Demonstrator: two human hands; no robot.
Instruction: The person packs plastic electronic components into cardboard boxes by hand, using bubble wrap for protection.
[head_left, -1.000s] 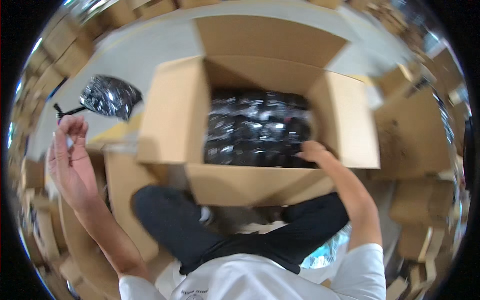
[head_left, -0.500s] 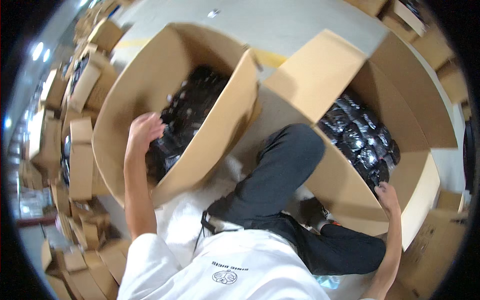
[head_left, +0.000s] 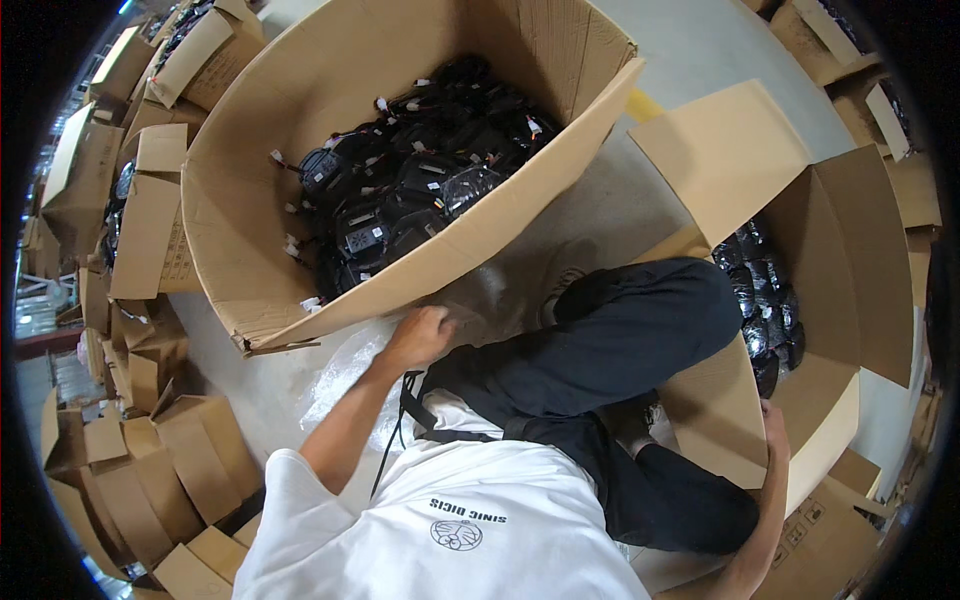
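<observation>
My left hand [head_left: 420, 338] is closed with curled fingers low over the floor, beside the near wall of the left carton [head_left: 500, 232]. Its fingers are on thin clear plastic bags [head_left: 345, 385] that lie in front of my legs. In that carton lie many black device units [head_left: 365, 235] with short cables and white plugs. My right hand [head_left: 774, 425] is at the near edge of the right carton [head_left: 860, 250], its fingers mostly hidden. Just beyond it, shiny black plastic-wrapped packages [head_left: 765, 310] lie in rows inside.
A raised flap [head_left: 725, 155] of the right carton leans toward the left carton. My bent knee [head_left: 690, 300] is between the two. More open cartons [head_left: 150, 240] line the left side, with folded cardboard [head_left: 165, 470] nearer me. Other cartons [head_left: 825, 40] stand at far right.
My left hand has left the inside of the left carton and come down toward me to the clear plastic. My right hand has drawn back from the wrapped packages to the carton's edge.
</observation>
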